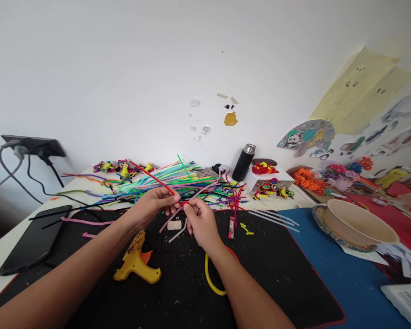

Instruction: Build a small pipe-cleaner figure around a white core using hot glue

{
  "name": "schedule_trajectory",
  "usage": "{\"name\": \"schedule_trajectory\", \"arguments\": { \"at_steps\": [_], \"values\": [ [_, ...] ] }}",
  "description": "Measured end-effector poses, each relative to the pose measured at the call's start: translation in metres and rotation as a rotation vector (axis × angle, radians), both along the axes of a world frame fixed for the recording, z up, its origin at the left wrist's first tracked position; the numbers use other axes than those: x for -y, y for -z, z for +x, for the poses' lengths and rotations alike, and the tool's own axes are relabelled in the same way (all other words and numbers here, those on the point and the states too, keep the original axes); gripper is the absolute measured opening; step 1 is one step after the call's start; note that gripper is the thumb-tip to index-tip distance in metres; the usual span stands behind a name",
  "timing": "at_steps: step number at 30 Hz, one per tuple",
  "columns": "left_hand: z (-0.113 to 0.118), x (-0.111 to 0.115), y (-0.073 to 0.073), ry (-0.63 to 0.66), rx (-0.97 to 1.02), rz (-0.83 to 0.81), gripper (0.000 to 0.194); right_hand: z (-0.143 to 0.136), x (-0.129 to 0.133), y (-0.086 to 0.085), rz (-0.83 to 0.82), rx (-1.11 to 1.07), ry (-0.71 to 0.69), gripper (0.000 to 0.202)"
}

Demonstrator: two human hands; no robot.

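Observation:
A red pipe cleaner (147,172) runs slantwise up to the left from between my two hands. My left hand (154,204) is closed, pinching it partway along between thumb and fingers. At its lower end, where the red looks coiled or bunched, my right hand (200,224) pinches it with thumb and forefinger. Both hands are raised over the black mat (260,278). Beneath them lie a small spool of pale thread (174,225) and a bent clear stick (178,231). Below my left forearm rests a yellow glue gun (137,265).
A heap of colourful pipe cleaners (157,183) lies along the back. Behind it to the right stands a black flask (244,163). Scissors with a yellow-and-red loop (212,278) are partly under my right forearm. A phone (34,240) lies left, a bowl (359,224) right.

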State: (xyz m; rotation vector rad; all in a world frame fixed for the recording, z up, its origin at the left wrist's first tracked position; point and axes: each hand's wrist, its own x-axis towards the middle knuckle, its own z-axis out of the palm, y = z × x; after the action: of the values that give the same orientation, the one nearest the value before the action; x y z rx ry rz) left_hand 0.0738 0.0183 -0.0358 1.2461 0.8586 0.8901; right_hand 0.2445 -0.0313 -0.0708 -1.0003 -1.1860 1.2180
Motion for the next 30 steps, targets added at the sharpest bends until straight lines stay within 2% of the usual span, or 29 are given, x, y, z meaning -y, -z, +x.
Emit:
{"name": "schedule_trajectory", "arguments": {
  "at_steps": [5,11,18,25,30],
  "values": [
    [0.007,0.003,0.006,-0.009,0.118,-0.113,0.039,0.003,-0.003,0.0,-0.01,-0.076,0.026,0.031],
    [0.012,0.005,0.012,-0.02,0.181,-0.129,0.035,0.004,-0.006,0.004,-0.023,-0.141,0.038,0.034],
    [0.019,0.012,0.01,-0.042,0.206,-0.164,0.039,0.003,-0.005,0.003,-0.027,-0.147,0.056,0.036],
    [0.014,0.007,0.009,-0.087,0.045,-0.005,0.04,0.003,-0.004,0.0,-0.024,-0.062,0.006,0.038],
    [0.002,0.003,-0.008,-0.049,-0.176,0.182,0.039,0.003,-0.002,0.004,-0.002,0.036,-0.072,0.034]
  ]
}}
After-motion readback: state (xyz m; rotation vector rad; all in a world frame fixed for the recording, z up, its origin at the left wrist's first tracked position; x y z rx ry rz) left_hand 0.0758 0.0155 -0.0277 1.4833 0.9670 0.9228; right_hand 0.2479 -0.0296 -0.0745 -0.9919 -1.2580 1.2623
